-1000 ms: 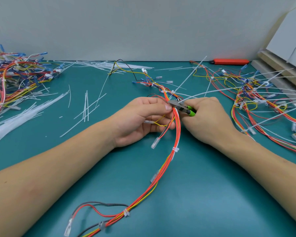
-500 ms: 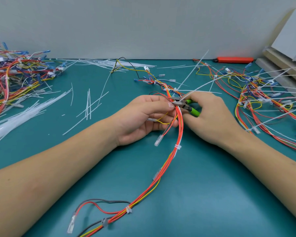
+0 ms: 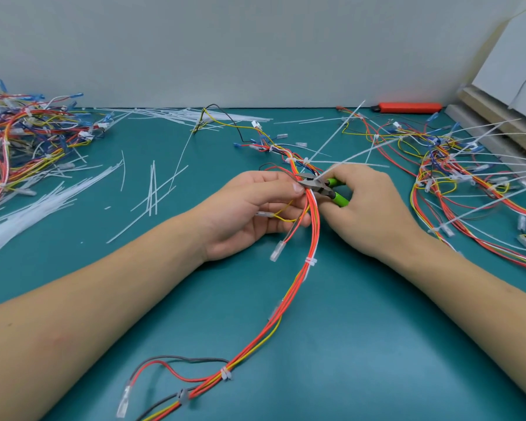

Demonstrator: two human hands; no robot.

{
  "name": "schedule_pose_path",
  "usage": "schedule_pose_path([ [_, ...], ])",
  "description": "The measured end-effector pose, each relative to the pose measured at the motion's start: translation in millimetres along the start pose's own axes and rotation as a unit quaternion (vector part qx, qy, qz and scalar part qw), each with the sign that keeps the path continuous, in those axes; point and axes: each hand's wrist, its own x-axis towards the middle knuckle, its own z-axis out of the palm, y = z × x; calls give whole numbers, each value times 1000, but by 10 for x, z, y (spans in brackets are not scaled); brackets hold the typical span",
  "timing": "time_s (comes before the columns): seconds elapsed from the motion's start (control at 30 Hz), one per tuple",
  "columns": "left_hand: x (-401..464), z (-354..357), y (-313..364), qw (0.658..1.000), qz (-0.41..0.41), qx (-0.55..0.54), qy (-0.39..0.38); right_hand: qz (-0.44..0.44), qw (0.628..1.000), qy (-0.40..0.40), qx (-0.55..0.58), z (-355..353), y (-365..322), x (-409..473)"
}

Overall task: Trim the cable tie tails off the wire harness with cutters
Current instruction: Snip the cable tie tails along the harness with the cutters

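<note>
1. The right hand (image 3: 374, 214) grips the green-handled cutters (image 3: 322, 189), fingers curled round the handles. The steel tip points toward nine o'clock, against the bundle. Whether the blades are closed I cannot tell.
2. The left hand (image 3: 252, 214) holds the wire harness (image 3: 312, 226), fingers curled round the red, orange and yellow wires, thumb just beside the cutter tip.
3. What has changed over the last second is small. The cutters have crept up the bundle toward twelve o'clock, and their handles have tilted. They now meet the base of a long white tie tail (image 3: 356, 154) that runs off toward two o'clock.
4. My judgement is that a snip is being lined up or made here. The tail looks whole, so this cut is not yet done.
5. The stretch of harness toward six o'clock carries ties that look already trimmed: a short one (image 3: 311, 261) below the hands and another (image 3: 225, 374) near the bottom.
6. At twelve o'clock from the hands another untrimmed tail (image 3: 334, 132) stands up from the harness, so more work remains there.
7. A heap of harnesses (image 3: 468, 177) at three o'clock bristles with long tails.
8. A pile at ten o'clock (image 3: 28, 141) shows no long tails, with loose white strips (image 3: 152, 189) scattered beside it at nine o'clock on the green mat (image 3: 362, 344).
9. An orange tool (image 3: 407, 107) lies at one o'clock by the wall.
</note>
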Motion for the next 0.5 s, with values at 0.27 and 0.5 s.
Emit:
schedule_pose_path([
  [0.27, 6, 3, -4, 1000, 0, -1, 4, -16, 1000, -7, 1, -7, 12, 13],
  [0.5, 9, -18, -11, 1000, 1, 1, -2, 39, 999, -31, -9, 4, 13, 30],
])
